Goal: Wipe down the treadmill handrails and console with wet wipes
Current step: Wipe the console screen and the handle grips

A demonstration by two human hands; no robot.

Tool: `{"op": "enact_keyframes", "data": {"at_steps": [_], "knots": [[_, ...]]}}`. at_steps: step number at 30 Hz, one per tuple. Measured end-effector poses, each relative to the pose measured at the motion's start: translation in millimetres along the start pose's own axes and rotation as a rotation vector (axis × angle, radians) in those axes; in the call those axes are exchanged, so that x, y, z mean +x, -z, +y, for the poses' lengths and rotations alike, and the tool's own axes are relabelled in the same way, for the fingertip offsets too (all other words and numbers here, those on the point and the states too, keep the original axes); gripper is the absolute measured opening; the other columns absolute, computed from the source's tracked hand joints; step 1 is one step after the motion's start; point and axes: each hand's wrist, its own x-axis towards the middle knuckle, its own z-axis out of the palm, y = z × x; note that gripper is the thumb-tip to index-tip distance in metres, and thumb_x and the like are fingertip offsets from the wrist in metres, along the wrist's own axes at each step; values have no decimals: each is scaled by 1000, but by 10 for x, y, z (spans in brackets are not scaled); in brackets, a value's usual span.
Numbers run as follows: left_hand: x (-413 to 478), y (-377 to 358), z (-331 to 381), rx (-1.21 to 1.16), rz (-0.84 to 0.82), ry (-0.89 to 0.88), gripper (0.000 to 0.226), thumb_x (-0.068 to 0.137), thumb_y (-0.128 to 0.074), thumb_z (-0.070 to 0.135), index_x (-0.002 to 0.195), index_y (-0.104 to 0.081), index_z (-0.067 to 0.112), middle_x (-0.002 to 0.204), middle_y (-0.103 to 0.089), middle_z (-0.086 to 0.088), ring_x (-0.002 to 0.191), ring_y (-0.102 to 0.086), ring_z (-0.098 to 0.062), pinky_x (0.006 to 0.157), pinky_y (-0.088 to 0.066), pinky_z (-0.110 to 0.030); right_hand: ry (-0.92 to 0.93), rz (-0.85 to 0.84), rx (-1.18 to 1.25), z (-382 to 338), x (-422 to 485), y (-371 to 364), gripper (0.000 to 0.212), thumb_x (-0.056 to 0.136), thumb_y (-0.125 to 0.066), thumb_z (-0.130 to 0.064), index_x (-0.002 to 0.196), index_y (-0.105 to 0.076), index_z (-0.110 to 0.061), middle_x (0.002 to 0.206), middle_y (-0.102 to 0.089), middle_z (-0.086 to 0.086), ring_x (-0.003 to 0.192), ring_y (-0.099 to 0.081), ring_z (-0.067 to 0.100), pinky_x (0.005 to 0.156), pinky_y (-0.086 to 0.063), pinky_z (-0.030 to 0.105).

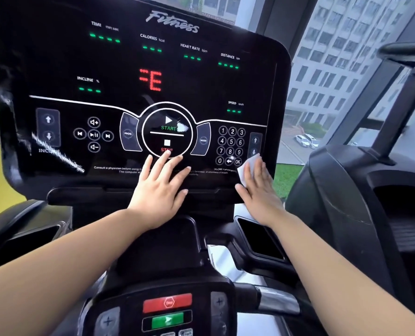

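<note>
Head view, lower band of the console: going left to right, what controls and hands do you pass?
Incline arrows → media buttons → PROG button → left hand → number keypad → wet wipe under the right hand.

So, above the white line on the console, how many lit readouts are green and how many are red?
Green: 6, namely TIME, CALORIES, HEART RATE, DISTANCE, INCLINE, SPEED
Red: 1, the centre readout
Total: 7
</note>
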Motion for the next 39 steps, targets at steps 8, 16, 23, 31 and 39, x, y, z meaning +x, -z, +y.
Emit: {"op": "enact_keyframes", "data": {"at_steps": [8,16,23,31,39], "knots": [[-108,43,-99,-12,9,13,52,89,-38,39,125,-61,11,134,-52,-15,133,-32,-32,110,-18,-50,292,-5,-200,-234,128,-3,75,90,-5,-59,150,13,-17,145,38,-1,136,35,16,118,12,38],[-242,150,-253,-58,31,116,50,90,-39,37,126,-60,11,134,-52,-13,130,-37,-31,109,-28,-48,648,433,-6,-836,388,-219,45,98,-37,-20,140,-44,-5,149,-39,5,139,-33,19,114,-29,35],[-274,212,-300,-79,51,175,50,90,-38,38,126,-60,11,132,-53,-13,129,-36,-31,107,-29,-44,563,569,588,-1090,213,-221,44,82,-53,13,120,-65,-6,120,-63,-5,110,-58,4,98,-44,17],[-177,189,-169,-70,12,182,46,88,-39,39,121,-62,16,132,-54,-10,129,-37,-31,103,-32,-59,-118,765,612,-353,205,135,19,89,-58,-12,103,-70,-14,99,-67,-4,99,-55,17,76,-33,15],[-214,187,-211,-73,-8,186,48,88,-38,38,123,-62,13,133,-53,-12,130,-36,-31,106,-30,-55,-90,889,545,-593,388,-72,18,82,-59,4,91,-73,0,94,-63,15,83,-61,26,74,-31,7]]}}
